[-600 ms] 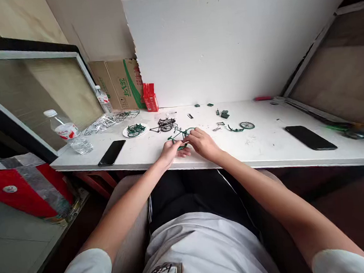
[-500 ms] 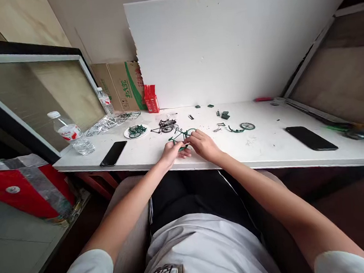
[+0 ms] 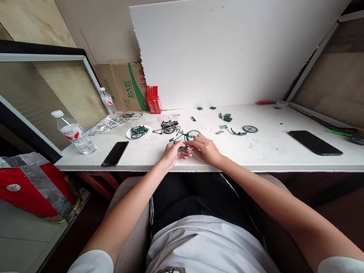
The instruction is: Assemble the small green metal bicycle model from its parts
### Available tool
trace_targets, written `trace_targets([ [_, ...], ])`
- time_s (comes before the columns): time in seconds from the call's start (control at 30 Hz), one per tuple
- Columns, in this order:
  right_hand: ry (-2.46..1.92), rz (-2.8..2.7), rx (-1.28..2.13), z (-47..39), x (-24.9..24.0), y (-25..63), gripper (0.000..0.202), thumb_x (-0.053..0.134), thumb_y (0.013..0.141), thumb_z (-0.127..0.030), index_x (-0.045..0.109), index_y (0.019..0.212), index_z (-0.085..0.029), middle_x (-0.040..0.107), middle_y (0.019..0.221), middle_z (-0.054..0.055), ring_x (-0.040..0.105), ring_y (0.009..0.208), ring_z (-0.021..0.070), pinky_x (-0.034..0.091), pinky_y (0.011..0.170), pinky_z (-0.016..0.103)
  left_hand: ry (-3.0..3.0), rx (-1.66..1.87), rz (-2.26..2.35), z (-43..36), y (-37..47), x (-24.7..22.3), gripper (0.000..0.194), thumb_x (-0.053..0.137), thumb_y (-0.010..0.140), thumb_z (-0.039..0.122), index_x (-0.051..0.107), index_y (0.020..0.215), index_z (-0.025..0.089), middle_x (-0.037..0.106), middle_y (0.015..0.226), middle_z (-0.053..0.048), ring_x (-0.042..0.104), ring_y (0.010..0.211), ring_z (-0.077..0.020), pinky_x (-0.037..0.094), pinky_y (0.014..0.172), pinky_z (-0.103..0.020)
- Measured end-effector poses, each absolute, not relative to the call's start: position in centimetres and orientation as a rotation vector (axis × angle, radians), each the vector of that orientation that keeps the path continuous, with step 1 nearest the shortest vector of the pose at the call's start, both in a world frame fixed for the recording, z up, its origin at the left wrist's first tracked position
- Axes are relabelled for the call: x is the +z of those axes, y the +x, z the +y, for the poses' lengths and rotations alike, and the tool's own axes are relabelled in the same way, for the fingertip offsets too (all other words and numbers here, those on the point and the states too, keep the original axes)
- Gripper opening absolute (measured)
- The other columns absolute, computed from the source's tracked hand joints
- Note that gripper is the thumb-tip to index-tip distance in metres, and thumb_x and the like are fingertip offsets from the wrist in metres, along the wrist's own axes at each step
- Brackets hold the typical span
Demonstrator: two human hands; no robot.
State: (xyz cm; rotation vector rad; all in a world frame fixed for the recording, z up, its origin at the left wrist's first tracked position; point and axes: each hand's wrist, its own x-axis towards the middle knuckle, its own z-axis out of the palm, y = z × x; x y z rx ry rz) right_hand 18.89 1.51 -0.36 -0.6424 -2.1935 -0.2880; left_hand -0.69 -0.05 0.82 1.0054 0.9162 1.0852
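Near the table's front edge, my left hand (image 3: 171, 153) is closed around a small green model bicycle (image 3: 193, 134), whose spoked wheel and handlebar show beyond the fingers. My right hand (image 3: 207, 149) meets it from the right, its thumb and fingertips pinched against the bicycle's lower part. A thin pale piece shows at those fingertips; its kind is too small to tell. Fingers hide much of the frame. To the right lie a loose green wheel and curved part (image 3: 250, 129). Behind the hands rests a cluster of black bicycle parts (image 3: 170, 127).
A white plate (image 3: 150, 133) holds green parts. Phones lie left (image 3: 115, 154) and right (image 3: 315, 142). Water bottles (image 3: 78, 140), a red box (image 3: 154, 100) and a carton (image 3: 122, 88) stand at left. Small green pieces (image 3: 228, 118) lie toward the white back panel (image 3: 244, 49).
The camera view has shifted slightly. My right hand's fingertips have turned a little at the bicycle, and the pale piece now points more downward. Both hands stay on the bicycle.
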Motion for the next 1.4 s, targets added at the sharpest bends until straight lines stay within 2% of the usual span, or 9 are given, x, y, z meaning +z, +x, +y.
trace_targets([
  [0.3,-0.637,-2.088,0.035,2.0,-0.3,18.4,0.025,0.05,0.11,-0.026,0.074,0.117,-0.022,0.072,0.094,0.009,0.063,0.087,0.0239,0.052,0.077,0.039,0.959,1.059,0.927,0.0,-0.7,1.5,0.015,0.069,0.083,0.027,0.067,0.084,0.013,0.075,0.071,-0.009,0.072,0.059,-0.0163,0.051,0.056,-0.023],
  [0.5,-0.663,-2.068,0.114,2.1,0.3,18.3,0.025,0.051,0.111,-0.034,0.073,0.114,-0.023,0.073,0.096,0.009,0.065,0.089,0.0248,0.053,0.08,0.04,0.95,1.048,0.915,0.4,-0.6,1.6,0.012,0.068,0.083,0.025,0.067,0.085,0.013,0.074,0.071,-0.009,0.072,0.059,-0.0163,0.051,0.056,-0.023],
  [0.63,-0.732,-2.009,0.219,1.6,0.7,18.6,0.033,0.047,0.112,-0.045,0.067,0.128,-0.024,0.072,0.109,0.011,0.065,0.089,0.0239,0.053,0.08,0.04,0.935,1.069,0.923,0.6,-0.5,1.6,0.013,0.067,0.086,0.025,0.064,0.083,0.014,0.075,0.071,-0.01,0.073,0.06,-0.0169,0.051,0.057,-0.023],
  [0.8,-0.794,-1.868,0.209,1.7,0.7,19.0,0.057,0.022,0.114,-0.051,0.059,0.148,-0.024,0.064,0.109,0.012,0.062,0.094,0.0262,0.054,0.089,0.045,0.94,1.107,0.945,1.2,-0.4,1.4,0.012,0.066,0.09,0.023,0.066,0.09,0.012,0.077,0.075,-0.012,0.075,0.063,-0.0174,0.052,0.059,-0.023],
  [0.97,-0.908,-1.77,0.182,2.4,0.3,18.5,0.058,0.03,0.114,-0.054,0.054,0.156,-0.023,0.059,0.102,0.011,0.059,0.093,0.0263,0.054,0.09,0.046,1.008,1.15,0.97,1.6,-0.8,1.2,0.014,0.068,0.091,0.023,0.064,0.084,0.011,0.077,0.075,-0.014,0.076,0.065,-0.0178,0.055,0.063,-0.024],
  [1.1,-0.904,-1.66,0.413,1.7,-0.1,18.5,0.051,0.045,0.11,-0.057,0.064,0.143,-0.023,0.064,0.092,0.007,0.063,0.085,0.0231,0.056,0.082,0.04,1.024,1.167,0.988,1.2,-0.8,1.0,0.014,0.068,0.091,0.024,0.066,0.088,0.01,0.077,0.075,-0.013,0.076,0.064,-0.0175,0.056,0.062,-0.024],
  [1.2,-0.906,-1.536,0.568,0.7,-0.2,18.9,0.044,0.063,0.101,-0.061,0.069,0.121,-0.022,0.068,0.088,0.004,0.064,0.078,0.0192,0.055,0.069,0.032,1.053,1.181,0.995,1.0,-0.7,0.8,0.016,0.07,0.089,0.026,0.067,0.091,0.01,0.078,0.075,-0.012,0.076,0.063,-0.0184,0.055,0.06,-0.024],
  [1.3,-0.923,-1.467,0.565,0.1,-0.1,19.4,0.04,0.07,0.096,-0.062,0.069,0.1,-0.021,0.072,0.091,0.006,0.065,0.078,0.018,0.055,0.067,0.03,1.061,1.185,0.986,1.1,-0.6,0.7,0.018,0.07,0.088,0.026,0.068,0.094,0.009,0.079,0.076,-0.013,0.077,0.065,-0.0191,0.055,0.059,-0.023],
  [1.4,-0.949,-1.435,0.527,-0.4,0.0,19.7,0.038,0.07,0.098,-0.058,0.075,0.1,-0.021,0.075,0.095,0.008,0.068,0.081,0.0201,0.057,0.066,0.032,1.056,1.171,0.994,1.0,-0.9,0.9,0.018,0.07,0.087,0.026,0.068,0.094,0.009,0.079,0.078,-0.014,0.078,0.066,-0.0189,0.057,0.06,-0.023],
])
